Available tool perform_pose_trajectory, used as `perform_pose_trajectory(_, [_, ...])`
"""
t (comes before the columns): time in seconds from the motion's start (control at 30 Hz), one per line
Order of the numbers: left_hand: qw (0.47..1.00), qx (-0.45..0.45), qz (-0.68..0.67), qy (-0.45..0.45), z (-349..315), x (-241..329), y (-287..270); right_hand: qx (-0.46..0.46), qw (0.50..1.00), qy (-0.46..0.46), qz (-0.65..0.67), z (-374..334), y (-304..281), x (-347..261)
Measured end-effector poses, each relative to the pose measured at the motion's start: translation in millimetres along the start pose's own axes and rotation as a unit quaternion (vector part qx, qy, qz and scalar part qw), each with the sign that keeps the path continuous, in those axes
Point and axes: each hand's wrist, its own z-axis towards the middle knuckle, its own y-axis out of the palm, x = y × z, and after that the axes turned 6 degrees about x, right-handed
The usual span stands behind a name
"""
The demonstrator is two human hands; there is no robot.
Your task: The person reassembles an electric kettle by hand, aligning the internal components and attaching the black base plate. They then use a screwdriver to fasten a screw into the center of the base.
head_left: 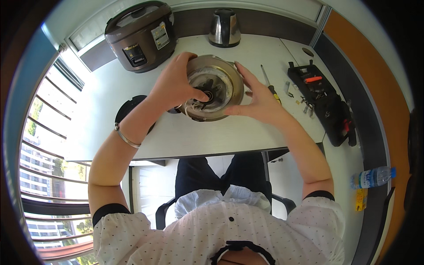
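We log left hand [174, 84] gripping, right hand [261, 100] holding wide-fingered, a round brushed-metal appliance body [237, 84] over the white tabletop [212, 140], mid-scene, seemingly steadied so its wired inside [221, 95] faces us.

Over there, far left, a brown rice cooker [143, 37]; here, a dull gold-grey appliance [223, 83]; near, a dark-dotted white blouse [207, 229].

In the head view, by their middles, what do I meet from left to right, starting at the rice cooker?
Rice cooker, left hand, round metal part, right hand, open black tool case, water bottle.
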Motion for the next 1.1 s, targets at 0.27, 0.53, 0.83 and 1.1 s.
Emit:
perform_pose_trajectory(0.27, [0.997, 0.067, 0.023, 0.031, -14.3, -10.2, 21.4, 0.106, 0.992, -0.064, 0.019, 6.1, 41.1, 40.5])
perform_pose_trajectory(0.53, [0.988, 0.128, 0.019, 0.088, -30.0, -20.3, 35.0, 0.197, 0.972, -0.096, -0.084, 0.5, 53.0, 44.1])
perform_pose_trajectory(0.83, [0.978, 0.119, -0.169, -0.029, -40.8, -36.8, 50.4, 0.212, 0.967, -0.109, -0.088, -0.1, 54.0, 47.4])
perform_pose_trajectory(1.1, [0.978, 0.098, -0.182, -0.026, -30.9, -34.2, 37.1, 0.216, 0.968, -0.112, -0.068, -0.9, 49.8, 37.1])
